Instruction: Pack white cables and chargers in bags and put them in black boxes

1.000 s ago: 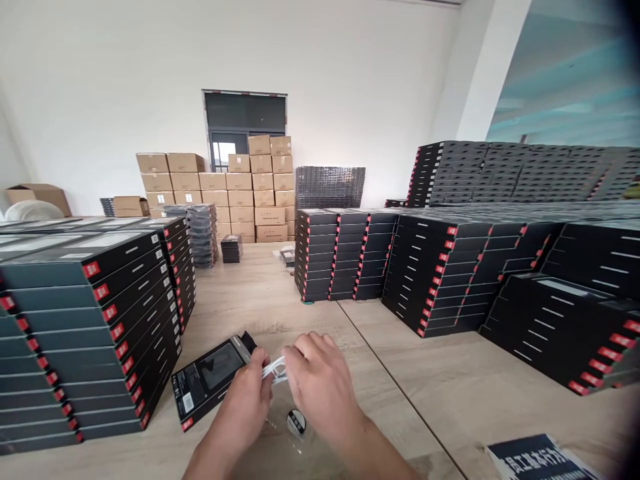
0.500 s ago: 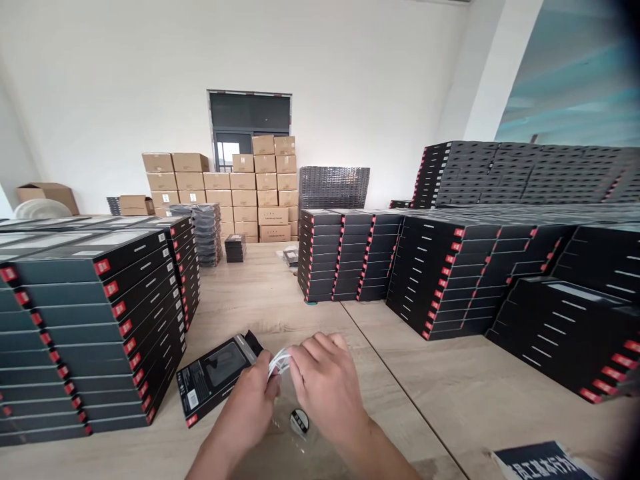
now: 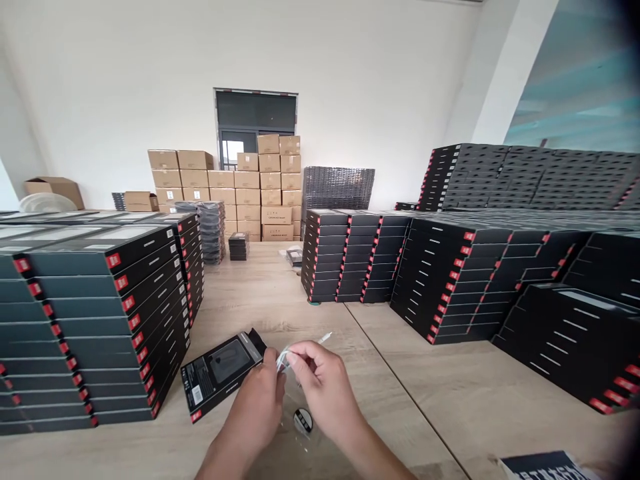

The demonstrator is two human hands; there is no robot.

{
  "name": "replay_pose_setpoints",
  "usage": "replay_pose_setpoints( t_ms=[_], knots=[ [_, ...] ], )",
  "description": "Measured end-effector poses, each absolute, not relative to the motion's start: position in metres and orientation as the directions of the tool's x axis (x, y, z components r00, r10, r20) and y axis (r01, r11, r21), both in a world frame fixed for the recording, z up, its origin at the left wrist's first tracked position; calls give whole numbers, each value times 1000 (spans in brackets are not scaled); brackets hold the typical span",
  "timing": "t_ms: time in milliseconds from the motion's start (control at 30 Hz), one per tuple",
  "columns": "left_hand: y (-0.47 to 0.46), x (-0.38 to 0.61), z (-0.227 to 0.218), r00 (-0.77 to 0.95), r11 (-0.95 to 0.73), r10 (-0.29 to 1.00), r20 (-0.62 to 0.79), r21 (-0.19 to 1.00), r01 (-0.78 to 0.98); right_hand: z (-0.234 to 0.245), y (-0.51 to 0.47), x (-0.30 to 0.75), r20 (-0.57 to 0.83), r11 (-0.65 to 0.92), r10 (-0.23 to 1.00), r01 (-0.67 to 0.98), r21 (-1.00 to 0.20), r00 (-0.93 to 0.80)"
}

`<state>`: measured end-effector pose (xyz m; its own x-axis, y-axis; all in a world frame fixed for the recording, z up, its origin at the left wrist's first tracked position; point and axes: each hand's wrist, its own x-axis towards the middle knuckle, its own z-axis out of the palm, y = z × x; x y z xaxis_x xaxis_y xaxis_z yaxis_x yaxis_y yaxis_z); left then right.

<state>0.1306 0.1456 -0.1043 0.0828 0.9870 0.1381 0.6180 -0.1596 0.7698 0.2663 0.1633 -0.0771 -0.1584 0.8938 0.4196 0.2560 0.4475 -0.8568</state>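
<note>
My left hand (image 3: 255, 403) and my right hand (image 3: 320, 390) are close together above the wooden table (image 3: 320, 407), pinching a thin white cable (image 3: 286, 358) between their fingers. One cable end sticks out to the right, above my right hand. Just left of my left hand lies a black product box (image 3: 223, 373) with a dark window and a red corner label. Under my hands is a clear plastic bag (image 3: 293, 427) carrying a round black-and-white sticker (image 3: 303, 421).
Tall stacks of black boxes (image 3: 100, 320) stand on the left, with more (image 3: 350, 257) ahead and others (image 3: 450, 280) to the right. Cardboard cartons (image 3: 250, 193) are piled by the far wall. A printed dark-blue sheet (image 3: 545, 467) lies at the bottom right.
The view has turned slightly left. The white cable is gathered more tightly, and a loose end now pokes out to the right. My hands have drawn closer together.
</note>
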Motion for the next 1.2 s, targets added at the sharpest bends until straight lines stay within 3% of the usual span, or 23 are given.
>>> replay_pose_setpoints(
  t_ms=[167, 333, 433, 533, 600, 667, 733, 833, 900, 1033, 1133, 1200],
  knots=[
    [146, 130, -102, 124, -210, 977, 171, 850, 483, -79, 169, 266, 168, 159, 964, -57, -986, -208],
    [149, 127, -104, 107, -248, 969, 225, 897, 365, -76, 171, 271, -18, -107, 943, -250, -962, -331],
    [149, 130, -104, 131, -244, 967, 217, 940, 238, -77, 171, 272, 29, -6, 952, -115, -993, -306],
    [150, 134, -103, 191, -158, 970, 152, 987, 16, -82, 174, 270, 299, 315, 949, 203, -927, -102],
    [150, 136, -103, 207, -68, 974, 96, 988, -139, -84, 176, 269, 449, 415, 891, 287, -863, 60],
    [149, 139, -102, 236, 22, 971, 45, 961, -274, -85, 176, 267, 429, 410, 893, 145, -900, 138],
    [147, 143, -101, 288, 91, 958, 12, 936, -341, -84, 175, 266, 294, 298, 954, -107, -949, 51],
    [146, 144, -99, 368, 92, 930, 11, 961, -262, -84, 174, 264, 88, 23, 977, -315, -949, -192],
    [148, 140, -97, 350, 38, 937, 18, 988, -152, -85, 177, 265, 38, -58, 977, -429, -902, -211],
    [154, 124, -103, 57, -153, 988, 143, 963, 222, -89, 193, 279, 62, 16, 997, -621, -783, -52],
    [155, 124, -115, -19, -175, 972, 236, 773, 610, -92, 204, 291, 71, 72, 997, -573, -816, 23],
    [153, 130, -124, 8, -154, 976, 219, 659, 736, -93, 209, 296, 65, 89, 996, -503, -859, 66]
  ],
)
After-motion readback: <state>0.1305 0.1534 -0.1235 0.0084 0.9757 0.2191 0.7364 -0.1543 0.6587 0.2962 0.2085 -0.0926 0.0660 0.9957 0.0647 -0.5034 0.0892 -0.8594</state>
